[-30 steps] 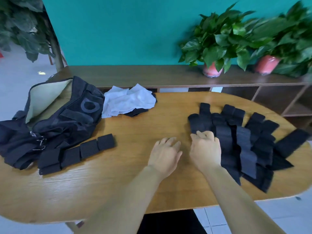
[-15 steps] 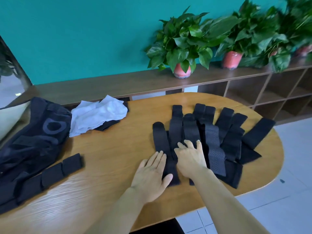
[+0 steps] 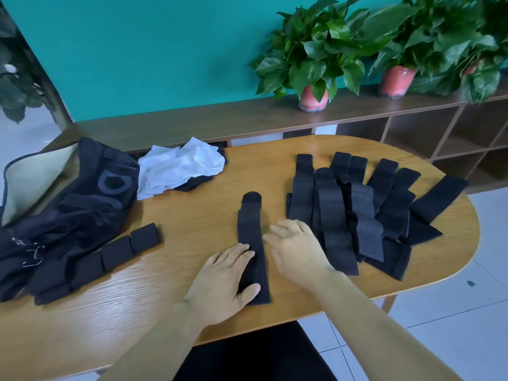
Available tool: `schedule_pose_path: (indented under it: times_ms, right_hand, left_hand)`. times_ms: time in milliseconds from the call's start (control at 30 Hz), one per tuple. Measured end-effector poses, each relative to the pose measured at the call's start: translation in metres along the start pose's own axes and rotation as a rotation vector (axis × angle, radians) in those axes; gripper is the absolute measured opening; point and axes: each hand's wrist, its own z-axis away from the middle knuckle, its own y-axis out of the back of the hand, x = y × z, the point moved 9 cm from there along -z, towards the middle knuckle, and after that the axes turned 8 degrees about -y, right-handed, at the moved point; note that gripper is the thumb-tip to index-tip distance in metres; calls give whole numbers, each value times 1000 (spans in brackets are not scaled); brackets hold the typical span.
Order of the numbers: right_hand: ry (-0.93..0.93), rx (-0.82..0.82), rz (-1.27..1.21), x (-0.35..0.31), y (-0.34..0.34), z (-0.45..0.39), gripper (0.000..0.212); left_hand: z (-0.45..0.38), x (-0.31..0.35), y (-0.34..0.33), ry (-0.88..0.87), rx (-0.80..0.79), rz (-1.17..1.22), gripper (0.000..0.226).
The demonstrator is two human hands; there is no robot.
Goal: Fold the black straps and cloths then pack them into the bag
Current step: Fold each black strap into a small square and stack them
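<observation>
Bare table [image 3: 198, 215] is left between the bag [image 3: 68, 204] and the strap pile [image 3: 365, 210], interrupted only by one strap [image 3: 251, 232].

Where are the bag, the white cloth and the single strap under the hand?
bag [image 3: 82, 204]: head view, dark front panel.
white cloth [image 3: 178, 169]: head view, crumpled middle.
single strap [image 3: 250, 224]: head view, bare upper part.

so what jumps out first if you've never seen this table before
Probably the fan of black straps on the wooden table's right side, and one single strap pulled out in front, the left hand resting on it. Far left, an open black bag beside crumpled white cloths.
</observation>
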Motion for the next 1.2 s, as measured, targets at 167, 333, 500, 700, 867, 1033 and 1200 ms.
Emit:
schedule_pose_path:
  times_ms: [167,333,500,700,867,1033,1200]
  right_hand:
    - [153,-101,21,-46,-20,11,37]
    - [86,-199,104,-41,-27,-12,48]
    - [20,-295,151,-33,-35,-46,53]
    - [-31,-338,169,-28,-41,-78,56]
    - [-57,-352,184,-21,-48,-94,53]
    - [-133,-272,-111,-15,-27,-83,67]
    - [-113,-78,-483,-16,8,-30,63]
  left_hand:
    - [19,-1,3,-27,92,98,65]
    - [23,1,8,-23,116,98,60]
    - [26,2,6,-22,98,61,63]
    - [28,-1,2,-4,119,79,59]
    - [27,-4,1,-4,124,95,58]
    - [31,-7,13,-2,181,221,66]
    - [45,-9,27,-15,309,354,62]
